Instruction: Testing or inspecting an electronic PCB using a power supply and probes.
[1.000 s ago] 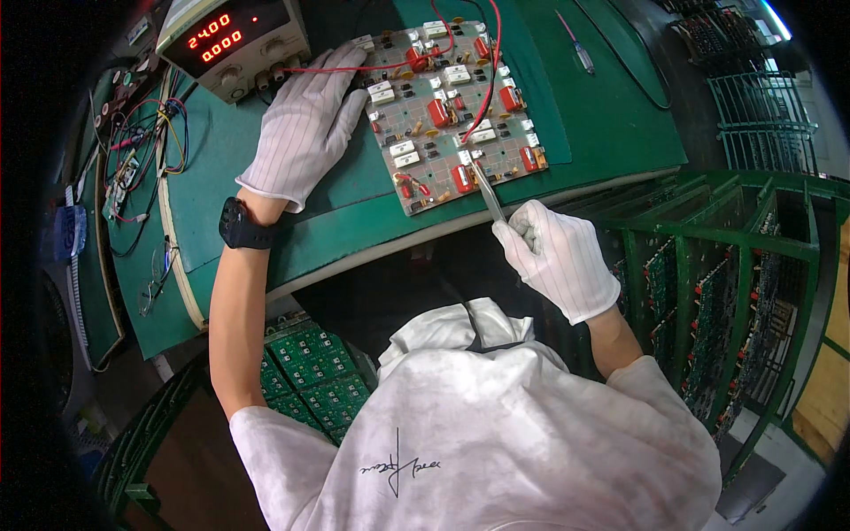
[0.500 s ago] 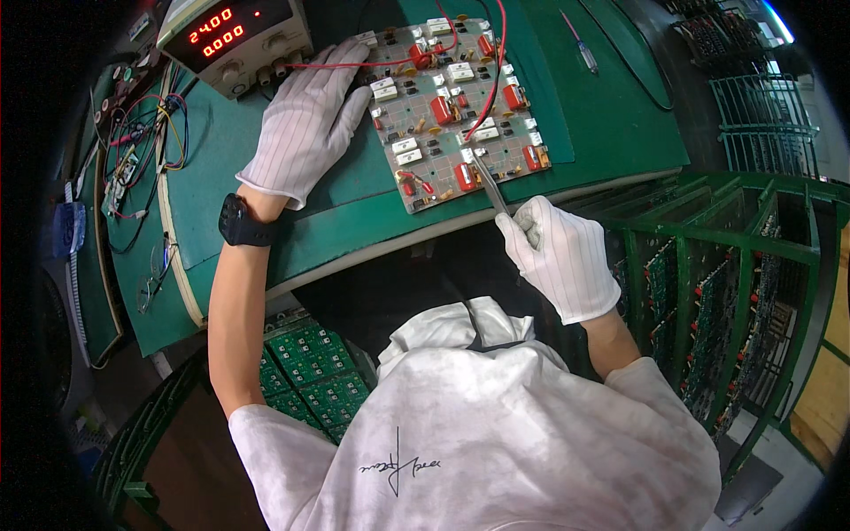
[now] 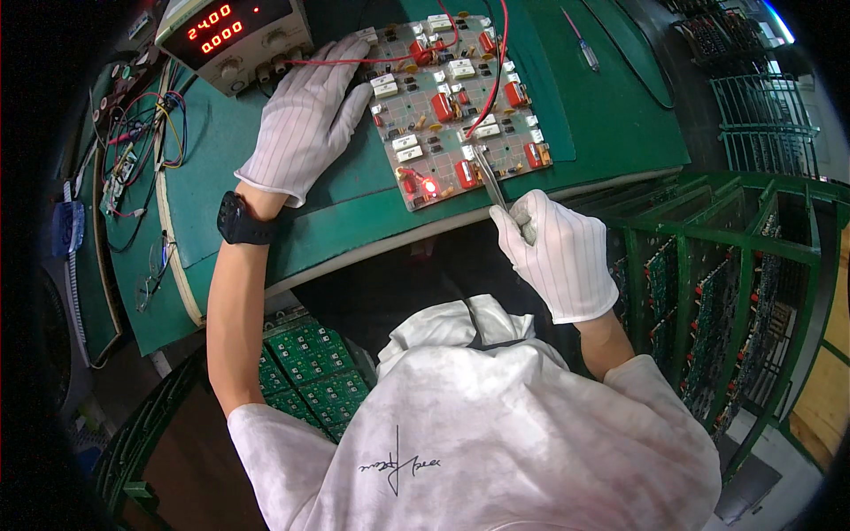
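Observation:
A panel of circuit boards [image 3: 421,133] with red and white components lies on the green bench. My gloved right hand [image 3: 560,252] grips metal tweezers [image 3: 489,180], whose tips touch a white part near the panel's front edge. A red LED [image 3: 431,186] glows at the panel's near left corner. My gloved left hand [image 3: 310,119] lies flat with fingers extended along the panel's left edge, in front of the power supply [image 3: 235,44]. Red and black leads [image 3: 492,97] run onto the panel; one red wire passes over my left fingers.
A screwdriver-like pen tool [image 3: 581,42] lies at the bench's far right. Tangled coloured wires [image 3: 164,133] sit at the left. A green rack [image 3: 708,265] of upright circuit boards stands to the right. Green board panels [image 3: 314,372] are stacked below the bench, by my left arm.
The red LED at the panel's near left corner has lit up. My right hand has shifted slightly left and up with the tweezers. My left hand has stayed nearly still.

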Tool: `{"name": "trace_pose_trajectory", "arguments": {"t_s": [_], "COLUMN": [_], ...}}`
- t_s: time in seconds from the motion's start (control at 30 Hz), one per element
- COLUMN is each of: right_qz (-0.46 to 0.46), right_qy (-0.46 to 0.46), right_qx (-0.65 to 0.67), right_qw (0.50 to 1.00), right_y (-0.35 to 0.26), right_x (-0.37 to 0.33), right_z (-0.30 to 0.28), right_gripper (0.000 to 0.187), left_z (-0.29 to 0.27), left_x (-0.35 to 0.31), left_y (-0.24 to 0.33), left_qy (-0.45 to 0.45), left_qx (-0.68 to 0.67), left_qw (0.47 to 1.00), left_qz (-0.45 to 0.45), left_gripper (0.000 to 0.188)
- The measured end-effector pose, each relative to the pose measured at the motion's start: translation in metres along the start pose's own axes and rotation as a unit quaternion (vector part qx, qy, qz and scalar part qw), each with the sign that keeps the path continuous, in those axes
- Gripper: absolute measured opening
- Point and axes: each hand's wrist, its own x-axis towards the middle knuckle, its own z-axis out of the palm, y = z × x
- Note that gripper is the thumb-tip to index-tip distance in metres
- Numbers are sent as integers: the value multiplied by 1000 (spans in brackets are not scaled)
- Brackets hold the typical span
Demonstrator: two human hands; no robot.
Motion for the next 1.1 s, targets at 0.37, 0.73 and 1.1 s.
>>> {"name": "trace_pose_trajectory", "arguments": {"t_s": [0.37,0.73,1.1], "right_qz": [-10,18,-224], "right_qy": [83,215,8], "right_qx": [9,-149,140], "right_qw": [996,965,964], "right_y": [19,117,-9], "right_x": [3,63,83], "right_z": [-17,6,12], "right_gripper": [21,22,35], "left_z": [-5,-1,2], "left_x": [-2,2,8], "left_y": [4,1,3], "left_qy": [-3,7,4], "left_qx": [-9,-28,-23], "left_qw": [1000,1000,1000], "left_qz": [-14,-12,-21], "left_gripper": [50,48,47]}}
